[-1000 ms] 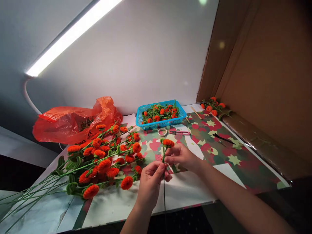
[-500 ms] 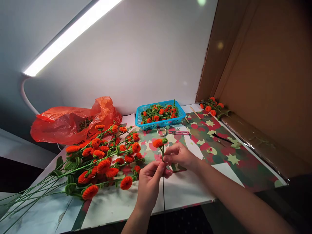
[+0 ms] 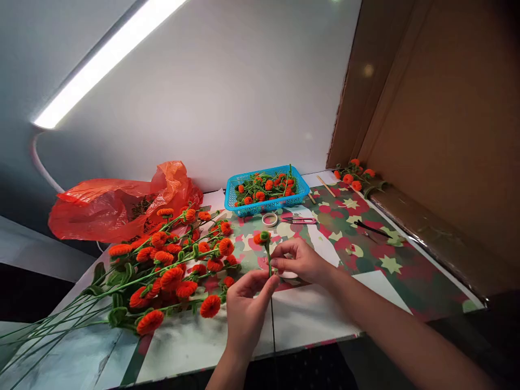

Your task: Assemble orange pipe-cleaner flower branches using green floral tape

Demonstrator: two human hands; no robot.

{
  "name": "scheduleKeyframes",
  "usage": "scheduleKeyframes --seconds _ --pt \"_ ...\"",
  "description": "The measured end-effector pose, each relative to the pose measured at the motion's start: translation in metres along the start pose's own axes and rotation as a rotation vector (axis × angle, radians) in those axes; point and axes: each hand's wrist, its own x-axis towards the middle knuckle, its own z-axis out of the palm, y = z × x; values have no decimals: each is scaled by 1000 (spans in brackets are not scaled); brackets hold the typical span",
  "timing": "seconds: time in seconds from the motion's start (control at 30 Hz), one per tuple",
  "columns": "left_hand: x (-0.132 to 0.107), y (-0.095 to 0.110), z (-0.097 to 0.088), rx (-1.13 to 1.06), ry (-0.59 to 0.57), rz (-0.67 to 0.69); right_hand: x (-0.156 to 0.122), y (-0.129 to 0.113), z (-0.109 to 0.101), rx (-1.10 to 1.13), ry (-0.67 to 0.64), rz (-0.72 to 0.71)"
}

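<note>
A person's two bare hands met over the near middle of the surface [image 3: 187, 346], both at work on one orange flower sprig [image 3: 264, 239]. The left hand [image 3: 248, 303] pinched its green stem between thumb and fingers, while the right hand [image 3: 299, 262] had its fingertips closed at the stem just above — the sprig stood nearly upright, leaning a little left, with a green bud beside the orange bloom. A pale rounded thing [image 3: 288, 274] showed under the right hand, too hidden to name.

To the left lay a spread of long-stemmed orange flowers [image 3: 172, 278], heads toward the hands, with a crumpled red plastic bag [image 3: 91, 211] behind them. Beyond the sprig were a pale ring [image 3: 264, 222] and pink-handled snips [image 3: 305, 221], side by side, and behind these a blue basket [image 3: 266, 207] holding more orange flowers and green stems — well apart from the hands
</note>
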Motion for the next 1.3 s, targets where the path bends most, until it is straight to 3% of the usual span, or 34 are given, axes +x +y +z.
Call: scheduleKeyframes --seconds 0.07,0.13,0.27,0.37,0.43,0.57,0.63,0.7,0.83,0.9,1.0,1.13,1.2,1.3 --pt "-2 4 -1 121 29 78 0 0 0 -17 13 -11" --pt "-4 4 -1 64 -18 61 -1 0 -1 27 -18 -3" --pt "-2 -6 -1 -365 -246 -218 -2 2 -2 172 -216 62" --pt "-1 -13 0 -530 -297 -374 -2 2 -3 142 -265 53" --pt "-1 -11 1 -423 -235 -314 -2 1 -3 76 -185 2" --pt "-2 2 0 -42 -75 -51 -3 -2 -1 -36 -43 -64" --pt "-2 5 -1 -46 -80 -36 -3 -2 0 -61 -39 -85" --pt "-1 2 -2 -224 -153 -127 -2 -1 1 -39 -68 -101" --pt "-1 -11 0 -719 -310 -438 -2 4 3 5 -168 -105" --pt "-1 -14 1 -798 -337 -510 -2 5 3 20 -184 -92" --pt "-1 -14 1 -576 -296 -387 -2 4 2 60 -141 -64" --pt "2 -4 -5 -110 -51 -36 0 4 1 3 -36 -51" --pt "7 4 -6 -44 21 78 0 5 1 -16 -29 -48" --pt "19 18 -7 -38 -33 232 0 6 1 -38 -49 -59"
